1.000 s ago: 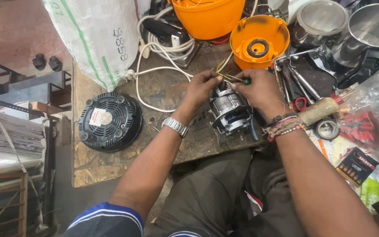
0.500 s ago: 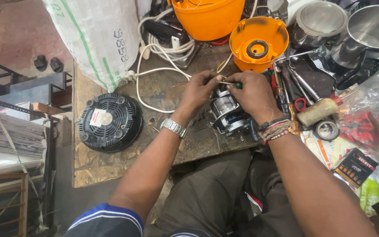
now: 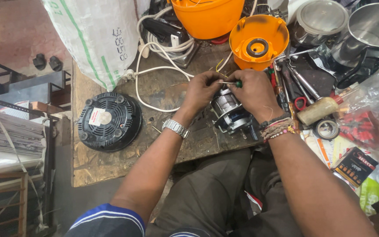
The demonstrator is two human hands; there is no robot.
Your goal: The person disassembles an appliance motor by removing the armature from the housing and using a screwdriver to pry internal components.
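Just motor (image 3: 230, 112) beneath both fingers (image 3: 211, 81)

1. A small appliance repair workshop.
2. A worn wooden desk (image 3: 110, 162) carries scattered screwdrivers (image 3: 301, 81), tape (image 3: 326, 128) and white cable (image 3: 154, 70).
3. Orange mixer housings (image 3: 257, 41), steel jars (image 3: 369, 30) and a bare electric motor (image 3: 230, 113) lie opened for repair.

Orange housing (image 3: 259, 41), black ribbed base cover (image 3: 109, 121), white sack (image 3: 96, 37) — green-striped — silver motor (image 3: 230, 112).

black round base (image 3: 109, 121), white sack (image 3: 99, 37), steel pot (image 3: 369, 33)
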